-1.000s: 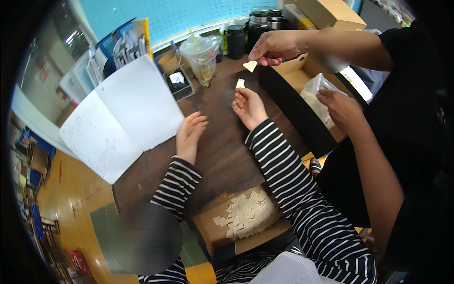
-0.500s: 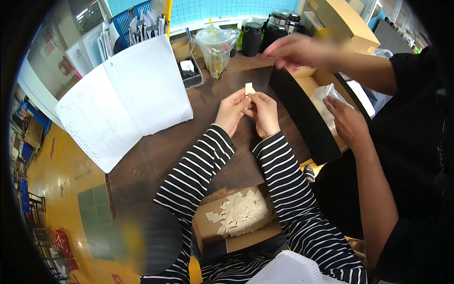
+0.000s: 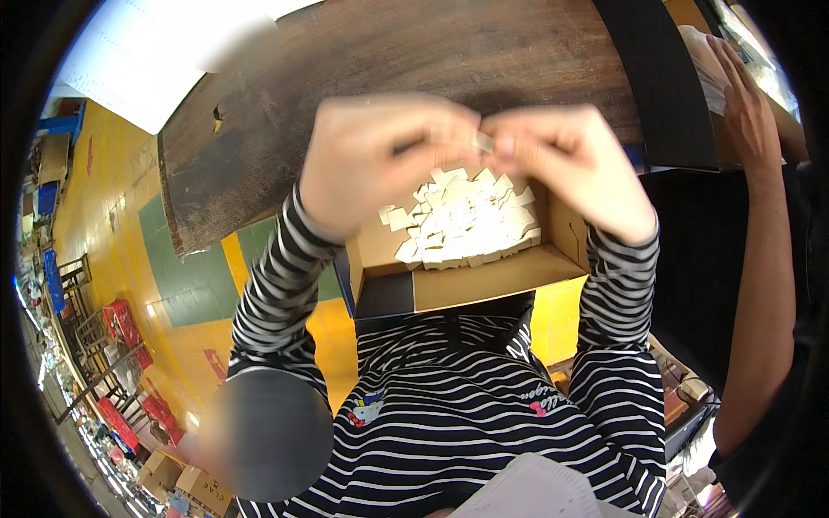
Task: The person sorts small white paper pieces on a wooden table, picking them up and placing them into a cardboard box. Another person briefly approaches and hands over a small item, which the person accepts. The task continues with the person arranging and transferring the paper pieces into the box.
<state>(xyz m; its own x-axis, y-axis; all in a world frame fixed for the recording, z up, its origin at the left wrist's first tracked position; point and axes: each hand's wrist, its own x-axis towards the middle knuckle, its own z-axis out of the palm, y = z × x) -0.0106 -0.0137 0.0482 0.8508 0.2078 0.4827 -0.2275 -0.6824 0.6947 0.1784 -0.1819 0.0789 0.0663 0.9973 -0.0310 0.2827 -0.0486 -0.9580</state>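
My left hand (image 3: 371, 155) and my right hand (image 3: 574, 160) meet fingertip to fingertip above an open cardboard box (image 3: 505, 281). Between their pinched fingers sits a small pale flat piece (image 3: 482, 141), partly covered and smeared by motion. Both hands are closed on it, the left one more blurred. Below them the box holds a heap of small flat cream-coloured pieces (image 3: 471, 220), lying loosely over one another. The far side of the heap is hidden behind my hands.
The box rests at the near edge of a worn dark wooden table (image 3: 259, 129). An open notebook (image 3: 147, 60) lies far left. On the right, a co-worker's hand (image 3: 749, 112) touches a clear plastic bag (image 3: 704, 69) beside a black box flap (image 3: 661, 86).
The view has tipped down toward my lap. My hands have come back from over the table to above the box, still pinching a small piece. The co-worker's reaching hand has left the view.
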